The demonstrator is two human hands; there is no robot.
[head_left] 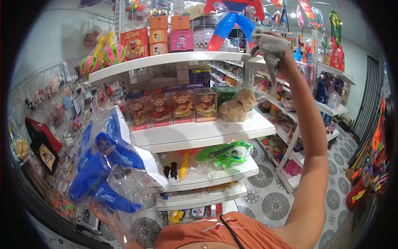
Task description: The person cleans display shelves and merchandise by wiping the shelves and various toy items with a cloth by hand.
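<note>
My right hand (285, 58) is raised at the right end of the top white shelf (178, 59), with a grey cloth (270, 45) bunched in its fingers. The cloth hangs down beside the legs of a red and blue inflatable figure (232, 29). Low on the left, my left hand (99, 213) is closed on a clear plastic bag around a blue and white toy airplane (103, 166). The plastic partly covers its fingers. The airplane is in front of the left ends of the shelves.
Boxed golden figurines (182, 106) and a bagged tan plush dog (237, 107) stand on the second shelf. A green toy plane (219, 154) lies below. Packaged goods hang on the left wall (45, 93). More shelving (290, 157) stands at right on patterned floor.
</note>
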